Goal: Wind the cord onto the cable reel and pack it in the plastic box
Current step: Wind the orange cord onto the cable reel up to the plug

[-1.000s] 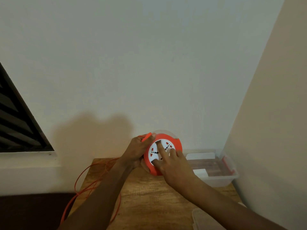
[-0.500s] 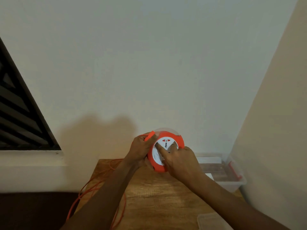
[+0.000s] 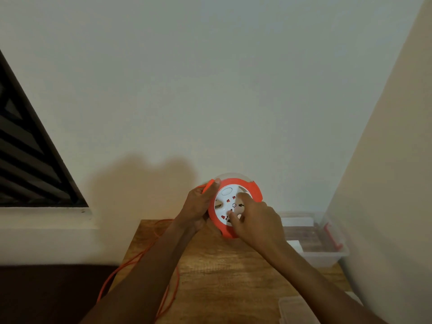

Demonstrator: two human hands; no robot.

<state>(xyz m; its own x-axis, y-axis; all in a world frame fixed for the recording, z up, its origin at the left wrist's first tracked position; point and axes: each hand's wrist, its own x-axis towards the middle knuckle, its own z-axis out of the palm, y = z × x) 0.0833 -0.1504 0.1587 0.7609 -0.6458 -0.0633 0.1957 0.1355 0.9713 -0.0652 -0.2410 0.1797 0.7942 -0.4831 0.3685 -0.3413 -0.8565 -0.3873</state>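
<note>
The cable reel (image 3: 250, 187) is round, orange-rimmed, with a white socket face, and is held upright above the far side of the wooden table (image 3: 222, 272). My left hand (image 3: 198, 206) grips its left edge and orange handle. My right hand (image 3: 254, 220) presses fingers into the white face. The orange cord (image 3: 140, 256) trails loose from the reel's left side, across the table's left edge and down towards the floor. The clear plastic box (image 3: 327, 256) with a red clip stands open at the table's right, close to the reel.
A clear lid (image 3: 297, 309) lies at the table's near right corner. White walls close in behind and to the right. A dark louvred window (image 3: 28, 160) with a white sill is at the left. Dark floor lies left of the table.
The white face has turned under my right fingers, and my right hand has shifted to the reel's right side. My left hand keeps its hold.
</note>
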